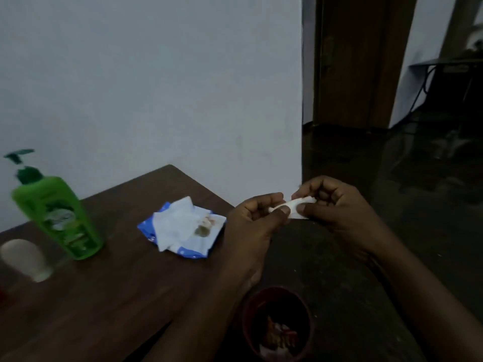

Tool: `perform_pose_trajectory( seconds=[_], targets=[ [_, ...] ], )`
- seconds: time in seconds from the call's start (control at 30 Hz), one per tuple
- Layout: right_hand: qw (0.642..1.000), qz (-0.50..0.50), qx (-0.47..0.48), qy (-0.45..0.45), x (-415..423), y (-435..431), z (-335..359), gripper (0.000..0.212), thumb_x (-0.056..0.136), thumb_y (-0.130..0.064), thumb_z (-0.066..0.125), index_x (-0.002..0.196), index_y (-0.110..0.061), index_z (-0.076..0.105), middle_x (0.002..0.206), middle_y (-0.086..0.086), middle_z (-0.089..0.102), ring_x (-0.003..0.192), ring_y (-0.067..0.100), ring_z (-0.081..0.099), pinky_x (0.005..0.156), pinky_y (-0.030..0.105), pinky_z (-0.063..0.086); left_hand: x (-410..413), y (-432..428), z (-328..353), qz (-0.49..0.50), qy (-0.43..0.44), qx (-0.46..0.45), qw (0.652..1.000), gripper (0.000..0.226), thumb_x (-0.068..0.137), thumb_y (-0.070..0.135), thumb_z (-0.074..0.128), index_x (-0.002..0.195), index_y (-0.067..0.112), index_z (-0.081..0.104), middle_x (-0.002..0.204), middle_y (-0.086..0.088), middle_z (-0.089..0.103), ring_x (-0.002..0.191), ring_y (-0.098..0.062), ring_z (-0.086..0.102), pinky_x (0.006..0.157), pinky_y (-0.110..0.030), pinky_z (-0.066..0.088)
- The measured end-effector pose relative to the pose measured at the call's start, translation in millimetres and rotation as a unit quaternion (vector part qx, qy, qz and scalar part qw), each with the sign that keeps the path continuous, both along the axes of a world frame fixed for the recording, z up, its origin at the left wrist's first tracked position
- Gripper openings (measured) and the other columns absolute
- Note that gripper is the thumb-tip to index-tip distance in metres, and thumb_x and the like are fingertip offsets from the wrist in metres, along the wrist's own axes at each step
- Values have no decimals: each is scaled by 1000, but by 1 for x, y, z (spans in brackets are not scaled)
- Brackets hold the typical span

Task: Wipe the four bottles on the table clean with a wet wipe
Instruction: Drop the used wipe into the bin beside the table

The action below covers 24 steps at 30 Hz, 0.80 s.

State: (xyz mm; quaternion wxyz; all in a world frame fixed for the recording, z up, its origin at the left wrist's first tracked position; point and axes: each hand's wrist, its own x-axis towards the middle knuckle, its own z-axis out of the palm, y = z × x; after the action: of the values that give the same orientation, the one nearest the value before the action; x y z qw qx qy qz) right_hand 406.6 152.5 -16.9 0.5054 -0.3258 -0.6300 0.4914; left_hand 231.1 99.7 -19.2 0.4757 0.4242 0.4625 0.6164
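Both my hands hold a small white wet wipe (296, 206) in the air, off the table's right edge. My left hand (254, 223) pinches its left end between thumb and fingers; my right hand (337, 205) pinches its right end. A green pump bottle (56, 212) stands on the brown table (117, 296) at the left. A whitish rounded bottle (24, 258) stands near the left edge in front of it. A blue-and-white wipe pack (183, 228) lies on the table with a loose wipe on top.
A dark red bin (277, 325) with scraps inside stands on the floor below my hands. A pale wall runs behind the table. A wooden door and a dark doorway are at the right. Something red shows at the far left edge.
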Motion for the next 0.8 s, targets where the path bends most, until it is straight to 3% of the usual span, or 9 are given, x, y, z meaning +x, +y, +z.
perform_pose_trajectory(
  seconds=[0.1,0.2,0.33,0.47,0.57,0.7,0.8],
  targets=[
    [996,23,-72,52,19,8,-26,31,85,9,70,115,0,66,109,21,74,96,29,73,86,36,61,21,11,-25,2,6,1,1000,27,87,-2,76,109,13,76,105,-6,80,102,-24,76,90,-40,62],
    [990,17,-124,63,27,14,-51,22,86,10,69,107,3,69,98,21,76,86,29,75,77,32,64,35,25,-57,36,37,18,999,23,86,-4,78,101,13,77,98,-9,79,95,-29,76,86,-41,62],
    [990,-118,-23,-75,22,24,-97,13,85,5,75,93,-5,72,83,10,75,76,23,74,67,32,61,46,37,-99,83,100,17,991,19,84,-3,80,93,13,75,84,2,76,79,-11,74,71,-28,61],
    [938,-213,122,-243,11,23,-148,11,86,-11,77,92,-19,74,88,-4,72,79,12,66,68,22,50,57,45,-142,107,108,-22,988,14,85,3,81,97,9,76,90,-5,78,87,-20,76,81,-45,65],
    [942,-208,123,-233,12,20,-168,24,88,-3,71,108,-16,77,103,-3,75,92,7,68,80,8,48,63,47,-163,106,82,-56,989,16,88,5,79,103,11,77,97,-3,79,93,-17,77,89,-46,63],
    [941,-208,117,-239,19,16,-184,33,88,3,66,112,-15,79,105,-1,78,92,9,72,83,27,58,69,48,-178,75,32,-103,991,20,94,14,75,114,12,77,105,0,80,102,-13,76,95,-37,61],
    [946,-198,74,-247,22,16,-193,25,89,-3,70,107,-18,79,98,-6,78,87,5,71,77,26,58,69,50,-187,56,0,-144,988,24,92,14,78,116,12,77,106,-1,80,102,-13,76,97,-38,60]
  ],
)
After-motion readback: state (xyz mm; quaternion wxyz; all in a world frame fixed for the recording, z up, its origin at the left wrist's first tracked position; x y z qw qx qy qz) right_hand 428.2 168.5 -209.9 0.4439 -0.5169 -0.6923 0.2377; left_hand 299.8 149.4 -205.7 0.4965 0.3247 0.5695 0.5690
